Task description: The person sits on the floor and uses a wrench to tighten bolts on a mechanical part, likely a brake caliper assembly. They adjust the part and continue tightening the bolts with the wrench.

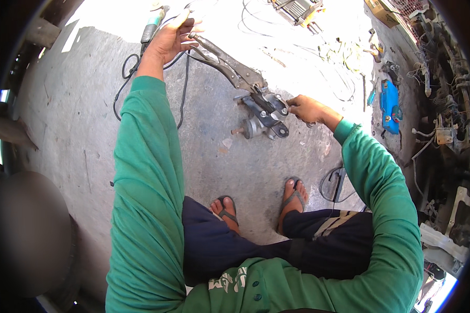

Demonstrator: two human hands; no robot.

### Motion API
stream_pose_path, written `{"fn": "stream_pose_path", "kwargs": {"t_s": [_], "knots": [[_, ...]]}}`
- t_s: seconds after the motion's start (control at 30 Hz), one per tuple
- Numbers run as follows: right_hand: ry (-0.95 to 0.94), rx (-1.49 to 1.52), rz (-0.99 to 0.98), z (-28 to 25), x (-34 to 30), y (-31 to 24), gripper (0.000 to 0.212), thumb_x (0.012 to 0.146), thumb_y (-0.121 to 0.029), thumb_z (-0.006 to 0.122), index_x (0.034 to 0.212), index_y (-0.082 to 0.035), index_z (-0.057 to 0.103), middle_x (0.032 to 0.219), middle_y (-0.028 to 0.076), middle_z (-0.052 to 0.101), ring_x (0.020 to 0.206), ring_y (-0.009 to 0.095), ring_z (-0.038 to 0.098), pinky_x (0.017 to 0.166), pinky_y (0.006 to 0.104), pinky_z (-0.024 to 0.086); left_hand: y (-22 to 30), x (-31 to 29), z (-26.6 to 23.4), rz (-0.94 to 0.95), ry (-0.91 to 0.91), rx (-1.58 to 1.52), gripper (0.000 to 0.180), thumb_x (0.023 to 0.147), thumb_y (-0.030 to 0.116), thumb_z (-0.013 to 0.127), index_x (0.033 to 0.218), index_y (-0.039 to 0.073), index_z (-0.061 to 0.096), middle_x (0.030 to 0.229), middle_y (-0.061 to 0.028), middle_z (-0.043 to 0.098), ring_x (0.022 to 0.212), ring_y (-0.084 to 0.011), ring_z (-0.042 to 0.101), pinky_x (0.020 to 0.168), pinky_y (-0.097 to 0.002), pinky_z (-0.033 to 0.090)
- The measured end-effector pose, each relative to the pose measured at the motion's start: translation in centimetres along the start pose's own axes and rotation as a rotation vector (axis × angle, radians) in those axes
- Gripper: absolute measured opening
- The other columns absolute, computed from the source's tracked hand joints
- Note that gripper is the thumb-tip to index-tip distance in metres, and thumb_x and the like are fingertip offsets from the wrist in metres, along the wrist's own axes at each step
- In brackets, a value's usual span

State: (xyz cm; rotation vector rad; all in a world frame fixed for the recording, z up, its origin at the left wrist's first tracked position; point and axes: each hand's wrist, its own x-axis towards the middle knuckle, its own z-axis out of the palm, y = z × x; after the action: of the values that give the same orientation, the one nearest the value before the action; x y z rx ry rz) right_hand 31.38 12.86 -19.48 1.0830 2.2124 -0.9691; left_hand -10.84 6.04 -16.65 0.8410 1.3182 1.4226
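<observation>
In the middle of the view, a pair of locking pliers (227, 65) is clamped on a dark metal mechanical assembly (266, 115) with bolts and a round grey housing. The assembly is low over the concrete floor; whether it rests on it I cannot tell. My left hand (171, 40) is open beside the far end of the pliers' handles, thumb and fingers apart. On the assembly's right side, my right hand (309, 110) has its fingers curled against the metal edge, and its fingertips are partly hidden. Beyond my left hand lies a teal-and-black power tool (152, 25).
Black cable (185, 94) loops over the concrete floor (156, 57) by my left arm. A blue case (389, 107) lies at right, near piled metal parts and wiring (444, 104). A machine (297, 10) stands at the far side. My sandalled feet (292, 195) are close behind the assembly.
</observation>
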Motion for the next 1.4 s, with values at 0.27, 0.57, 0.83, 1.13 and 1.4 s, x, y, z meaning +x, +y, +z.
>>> {"fn": "stream_pose_path", "kwargs": {"t_s": [0.27, 0.57, 0.83, 1.13, 1.4], "knots": [[-0.341, -0.221, 0.017, -5.2, 2.6, 0.3, 0.032, 0.097, -0.025, 0.065, 0.113, 0.003, 0.069, 0.084, 0.013, 0.069, 0.069, 0.023, 0.068, 0.066, 0.0379, 0.054, 5.7, -2.4, 1.1, 0.048, -0.314, 0.353, 0.057, 0.097, 0.054, 0.061, 0.131, 0.008, 0.069, 0.119, -0.0125, 0.073, 0.109, -0.0225, 0.070, 0.089, -0.0424, 0.062], [-0.218, 0.558, 0.030, -2.5, 2.5, 5.0, 0.020, 0.098, -0.017, 0.060, 0.106, -0.001, 0.069, 0.069, 0.004, 0.060, 0.052, 0.014, 0.058, 0.043, 0.0303, 0.046, 6.0, -4.4, -3.2, -0.054, -0.173, 0.518, 0.066, 0.095, 0.061, 0.058, 0.138, 0.010, 0.064, 0.131, -0.0091, 0.068, 0.112, -0.0242, 0.069, 0.090, -0.0378, 0.058], [-0.371, 0.206, -0.145, -4.3, 4.1, 5.2, 0.015, 0.094, -0.005, 0.059, 0.101, 0.003, 0.069, 0.068, 0.007, 0.063, 0.055, 0.018, 0.066, 0.046, 0.0331, 0.052, 5.6, -3.9, -2.6, -0.129, -0.166, 0.497, 0.069, 0.095, 0.062, 0.061, 0.138, 0.009, 0.063, 0.129, -0.0102, 0.068, 0.110, -0.0226, 0.069, 0.087, -0.0329, 0.058], [0.605, -0.682, -0.836, -1.9, 12.5, 6.3, 0.024, 0.089, -0.012, 0.066, 0.110, -0.001, 0.070, 0.117, 0.015, 0.068, 0.121, 0.032, 0.062, 0.099, 0.0399, 0.051, 5.7, -4.9, -2.5, -0.224, 0.020, 0.588, 0.065, 0.096, 0.055, 0.064, 0.137, 0.005, 0.063, 0.119, -0.0113, 0.072, 0.107, -0.0205, 0.070, 0.088, -0.0310, 0.058], [0.738, -0.409, -0.648, -5.1, 10.0, 6.9, 0.026, 0.098, -0.019, 0.059, 0.118, -0.003, 0.064, 0.111, 0.018, 0.069, 0.109, 0.037, 0.065, 0.094, 0.0449, 0.051, 4.7, -5.8, -2.9, -0.203, 0.066, 0.607, 0.064, 0.096, 0.053, 0.065, 0.137, 0.003, 0.062, 0.117, -0.0128, 0.073, 0.104, -0.0207, 0.071, 0.086, -0.0318, 0.060]]}}
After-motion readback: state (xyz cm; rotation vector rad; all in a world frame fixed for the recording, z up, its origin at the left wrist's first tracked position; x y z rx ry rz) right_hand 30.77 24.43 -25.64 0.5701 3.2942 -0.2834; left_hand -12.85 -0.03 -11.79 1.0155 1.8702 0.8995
